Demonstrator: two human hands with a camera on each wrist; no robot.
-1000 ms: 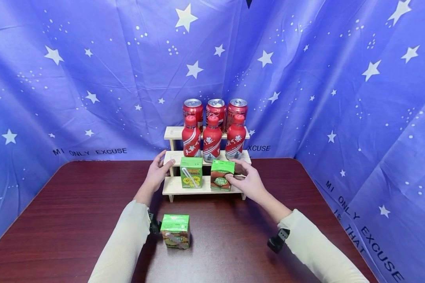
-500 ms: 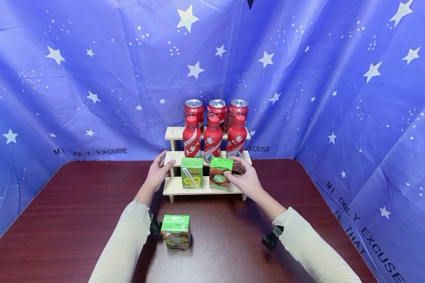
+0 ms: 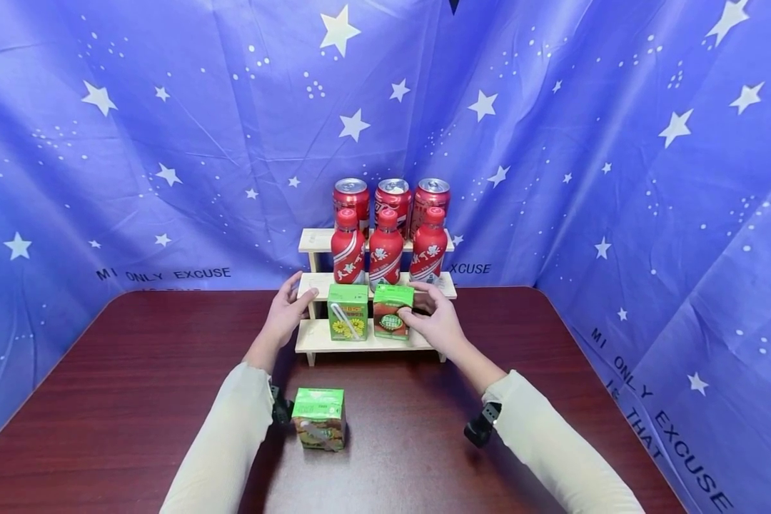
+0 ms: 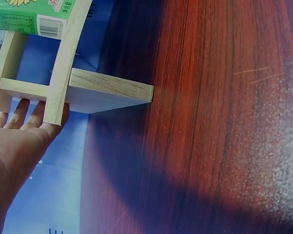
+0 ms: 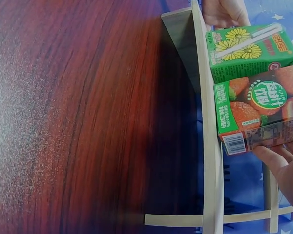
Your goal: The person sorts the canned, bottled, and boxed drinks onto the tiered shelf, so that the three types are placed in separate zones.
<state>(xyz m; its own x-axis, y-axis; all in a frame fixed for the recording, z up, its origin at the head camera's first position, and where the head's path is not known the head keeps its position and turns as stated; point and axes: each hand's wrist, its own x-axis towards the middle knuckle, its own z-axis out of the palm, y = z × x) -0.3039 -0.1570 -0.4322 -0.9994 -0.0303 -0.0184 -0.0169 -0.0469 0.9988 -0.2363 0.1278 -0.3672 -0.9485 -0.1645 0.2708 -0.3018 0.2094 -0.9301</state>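
My right hand (image 3: 438,325) grips a green-topped juice box (image 3: 388,314) with red fruit on its front, thumb on the front and fingers at its far side. The box stands upright on the lowest step of a three-step wooden display rack (image 3: 315,336). Just left of it stands a green juice box with yellow flowers and a straw (image 3: 348,313), shown also in the right wrist view as a flowered carton (image 5: 249,51). My left hand (image 3: 285,314) holds the rack's left end at the middle step. In the left wrist view the left fingers (image 4: 20,114) reach behind the rack's frame.
Red bottles (image 3: 385,250) line the middle step, and red cans (image 3: 393,196) the top one. Another green-topped juice box (image 3: 319,419) stands on the dark red table (image 3: 167,385), near my left forearm. A blue star-patterned curtain (image 3: 231,143) rises behind.
My right hand has moved the fruit juice box leftward along the lowest step, closer to the flowered one, and the box has straightened. My left hand has stayed at the rack.
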